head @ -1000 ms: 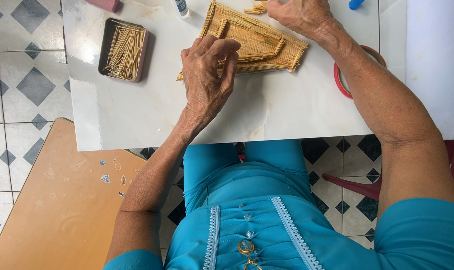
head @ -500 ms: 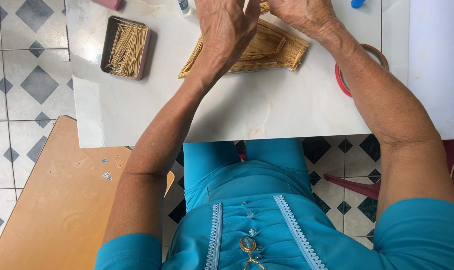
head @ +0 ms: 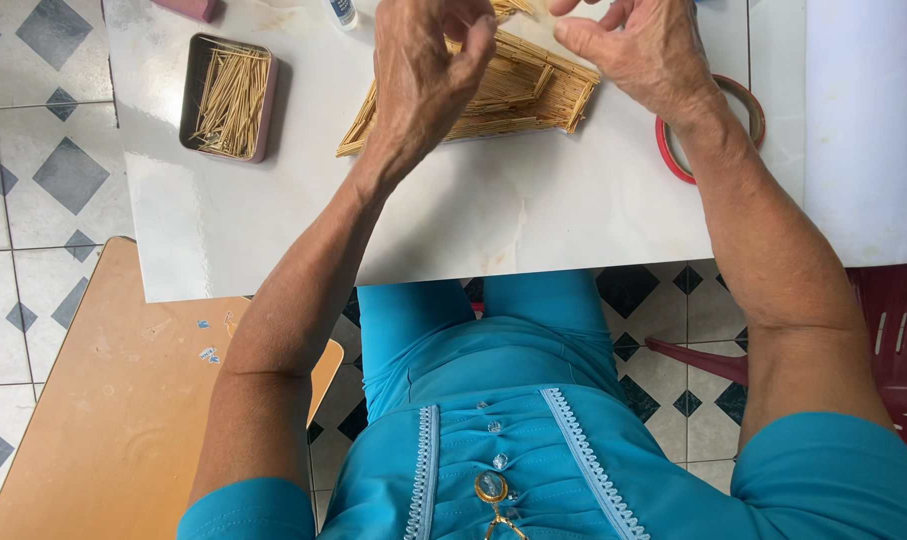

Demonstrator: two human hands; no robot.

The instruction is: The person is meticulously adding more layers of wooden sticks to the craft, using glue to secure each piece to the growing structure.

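Observation:
A flat model built of glued toothpicks (head: pixel 518 95) lies on the white tabletop (head: pixel 453 220) at the far side. My left hand (head: pixel 428 70) hovers over the model's left part with its fingers curled. Its fingertips reach the top edge of the view, so whether they pinch anything is unclear. My right hand (head: pixel 633 55) is over the model's right end, thumb and fingers apart with nothing visible between them. The two hands nearly meet above the model.
A small metal tin of loose toothpicks (head: pixel 228 95) sits at the left of the table. A glue bottle (head: pixel 343 12) and a pink object (head: pixel 188 8) are at the far edge. A red tape ring (head: pixel 708 130) lies under my right wrist. A wooden board (head: pixel 93 400) stands lower left.
My left hand lifted off the model's near left side and moved up toward my right hand. The right hand stayed over the model's far right end and spread its fingers.

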